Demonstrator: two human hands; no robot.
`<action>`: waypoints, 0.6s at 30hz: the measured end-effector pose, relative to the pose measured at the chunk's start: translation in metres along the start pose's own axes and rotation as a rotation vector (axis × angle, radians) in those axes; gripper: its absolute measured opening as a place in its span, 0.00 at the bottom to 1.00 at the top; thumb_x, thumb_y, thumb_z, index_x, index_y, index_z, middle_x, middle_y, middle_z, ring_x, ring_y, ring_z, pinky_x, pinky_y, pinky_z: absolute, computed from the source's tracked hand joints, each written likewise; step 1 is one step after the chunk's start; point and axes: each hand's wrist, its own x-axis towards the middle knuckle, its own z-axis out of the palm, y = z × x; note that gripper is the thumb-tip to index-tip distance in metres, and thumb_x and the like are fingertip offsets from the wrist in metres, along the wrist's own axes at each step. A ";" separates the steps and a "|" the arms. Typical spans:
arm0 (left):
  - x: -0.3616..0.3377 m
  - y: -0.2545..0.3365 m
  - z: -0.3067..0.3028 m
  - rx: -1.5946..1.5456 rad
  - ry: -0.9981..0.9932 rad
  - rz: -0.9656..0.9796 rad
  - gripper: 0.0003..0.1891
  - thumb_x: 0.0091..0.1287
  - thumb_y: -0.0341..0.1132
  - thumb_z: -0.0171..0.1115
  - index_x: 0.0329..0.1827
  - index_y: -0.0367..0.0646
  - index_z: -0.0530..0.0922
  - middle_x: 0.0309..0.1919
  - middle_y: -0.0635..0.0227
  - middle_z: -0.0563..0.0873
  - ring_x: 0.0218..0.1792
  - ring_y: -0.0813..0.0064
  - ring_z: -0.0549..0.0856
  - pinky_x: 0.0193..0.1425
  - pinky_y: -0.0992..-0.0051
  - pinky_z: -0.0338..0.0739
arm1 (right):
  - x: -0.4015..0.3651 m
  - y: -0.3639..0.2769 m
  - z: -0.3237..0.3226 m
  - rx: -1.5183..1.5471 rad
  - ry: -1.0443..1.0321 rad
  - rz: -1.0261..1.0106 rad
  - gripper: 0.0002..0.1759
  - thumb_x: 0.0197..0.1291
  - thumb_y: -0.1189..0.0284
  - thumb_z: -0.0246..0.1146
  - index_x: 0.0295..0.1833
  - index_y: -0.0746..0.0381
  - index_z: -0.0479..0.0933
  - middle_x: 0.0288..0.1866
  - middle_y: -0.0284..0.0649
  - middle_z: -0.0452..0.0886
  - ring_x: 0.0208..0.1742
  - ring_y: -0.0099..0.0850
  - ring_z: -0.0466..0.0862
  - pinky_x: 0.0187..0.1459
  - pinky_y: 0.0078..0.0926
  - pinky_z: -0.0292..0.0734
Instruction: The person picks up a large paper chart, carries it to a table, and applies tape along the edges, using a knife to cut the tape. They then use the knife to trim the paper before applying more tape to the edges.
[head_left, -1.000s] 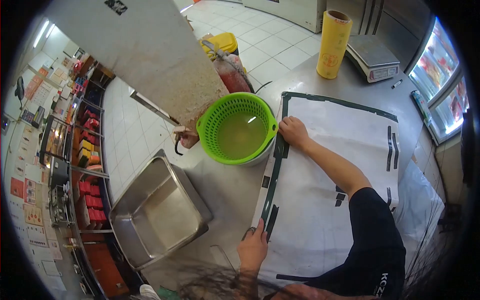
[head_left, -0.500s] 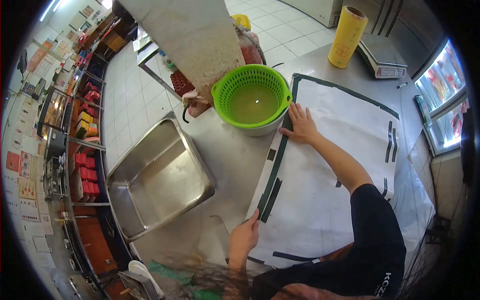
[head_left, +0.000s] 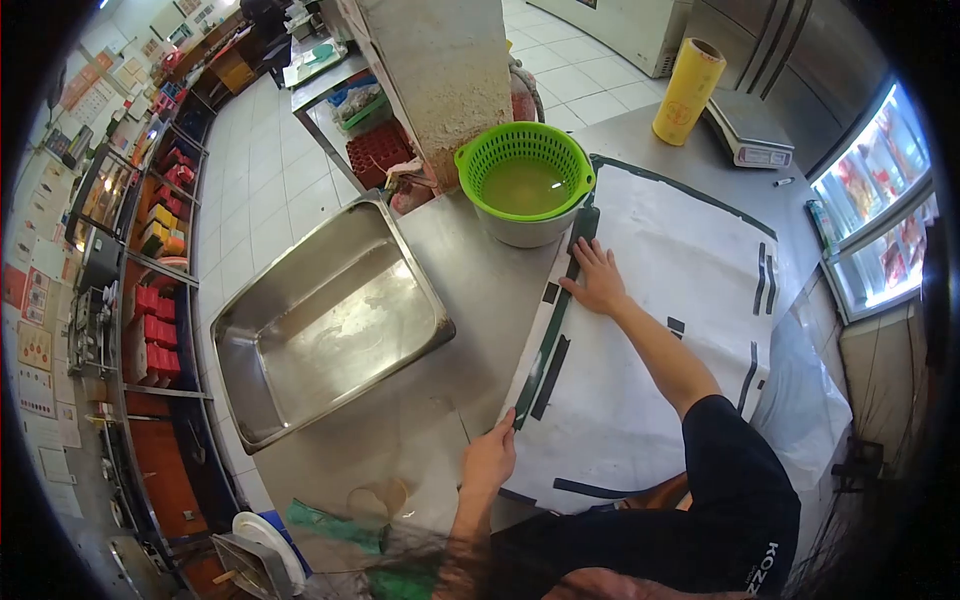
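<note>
Relation of note: the dark green strip (head_left: 545, 350) along one edge of the white sheet (head_left: 640, 400) has its long axis slanting across the view, from low on the person's left to high beside the steel basin that carries the green colander (head_left: 525, 170). The sheet lies flat on the steel table (head_left: 480, 300), in front of the person and mostly to the right of that strip. Each hand attends one part of the strip: the left hand (head_left: 489, 457) is nearer its near end, the right hand (head_left: 598, 283) nearer its far end, just short of the basin.

Pose, right: forearm crosses the sheet diagonally from the dark sleeve; palm down, fingers spread and extended, fingertips over the strip. The grip is open and has hold of nothing; it appears to press flat.

Pose, left: forearm rises from the lower edge of the view; hand partly curled, its uppermost digit at the strip's near end. How far this grip is closed cannot be told (the underside is hidden, so a pinch on the sheet's edge is neither confirmed nor ruled out).

Surroundings: the metal tray (head_left: 335, 325) sits left of the strip, apart from both hands. The yellow roll (head_left: 688, 92) stands beyond the sheet, beside the scale (head_left: 750, 130).
</note>
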 end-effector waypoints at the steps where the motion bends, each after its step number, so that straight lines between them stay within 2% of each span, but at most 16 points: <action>1: -0.003 0.002 -0.002 -0.007 -0.012 -0.019 0.18 0.71 0.45 0.49 0.63 0.69 0.74 0.35 0.52 0.85 0.38 0.47 0.83 0.45 0.55 0.76 | -0.002 -0.001 0.002 -0.028 0.010 -0.016 0.50 0.60 0.37 0.50 0.75 0.64 0.52 0.79 0.44 0.48 0.80 0.43 0.44 0.75 0.49 0.38; 5: -0.013 0.004 -0.005 -0.057 0.002 -0.014 0.19 0.71 0.44 0.49 0.64 0.67 0.74 0.37 0.52 0.85 0.39 0.48 0.83 0.46 0.55 0.76 | -0.001 -0.003 0.003 -0.091 -0.039 -0.006 0.56 0.57 0.33 0.48 0.77 0.63 0.45 0.80 0.44 0.41 0.80 0.41 0.39 0.75 0.50 0.35; 11: -0.018 -0.012 -0.001 0.000 0.010 -0.023 0.19 0.70 0.42 0.49 0.64 0.66 0.73 0.35 0.52 0.85 0.38 0.48 0.83 0.45 0.55 0.76 | -0.003 -0.007 -0.001 -0.153 -0.054 -0.012 0.63 0.49 0.28 0.52 0.77 0.62 0.43 0.81 0.45 0.41 0.81 0.41 0.38 0.75 0.51 0.33; 14: -0.020 -0.020 0.002 0.030 0.005 -0.053 0.20 0.70 0.41 0.48 0.64 0.66 0.73 0.34 0.53 0.85 0.38 0.49 0.84 0.45 0.54 0.76 | -0.002 -0.009 -0.003 -0.127 -0.067 0.003 0.64 0.48 0.27 0.52 0.78 0.61 0.41 0.81 0.45 0.39 0.81 0.41 0.36 0.75 0.51 0.32; 15: -0.021 -0.023 0.005 0.040 0.021 -0.052 0.19 0.70 0.41 0.49 0.63 0.67 0.74 0.35 0.53 0.85 0.38 0.49 0.84 0.45 0.54 0.77 | -0.006 -0.013 0.001 -0.122 0.095 -0.026 0.57 0.48 0.32 0.58 0.76 0.58 0.53 0.79 0.47 0.46 0.80 0.42 0.43 0.75 0.52 0.36; 18: -0.024 -0.021 0.008 0.070 0.040 -0.068 0.18 0.69 0.42 0.50 0.61 0.68 0.76 0.36 0.53 0.86 0.38 0.48 0.84 0.46 0.55 0.77 | -0.018 -0.025 -0.003 -0.066 0.207 -0.087 0.46 0.48 0.39 0.65 0.68 0.56 0.67 0.75 0.47 0.55 0.76 0.44 0.54 0.73 0.51 0.44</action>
